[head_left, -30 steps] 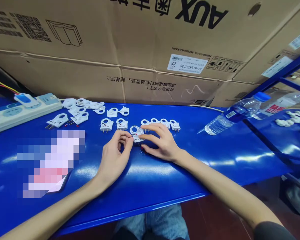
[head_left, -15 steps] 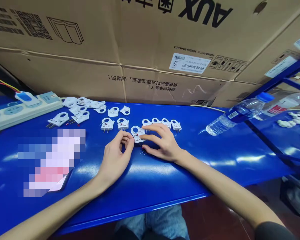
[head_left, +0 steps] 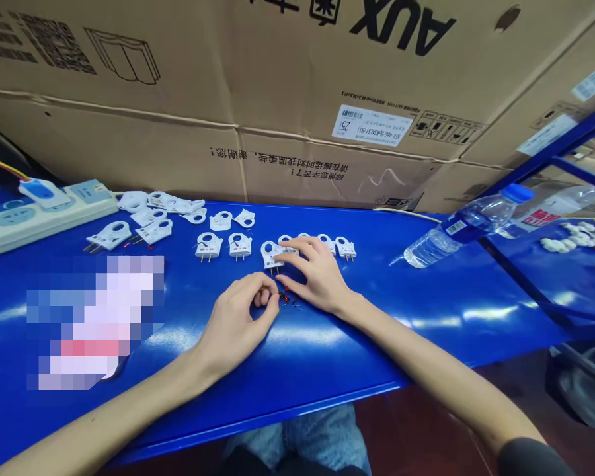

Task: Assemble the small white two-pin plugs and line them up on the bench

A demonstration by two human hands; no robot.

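A white plug housing with a round hole and two metal prongs lies on the blue table. Beside it, my right hand reaches in with fingers spread; a fingertip touches its right edge, and the thumb is apart below. My left hand is closed in a thumb-and-finger pinch next to small red and black parts with thin leads. What the pinch holds, if anything, is too small to make out. More such housings stand behind my right hand, partly covered, including one at the row's right end.
Two similar plug housings stand left of my hands, with a loose group farther left. A power strip, a pixelated phone-like object, a water bottle and white pieces are around. A large carton lines the back.
The plug housing has moved slightly back, down onto the table, its prongs now showing. My left hand has left it and shifted right and toward me, to the small red parts.
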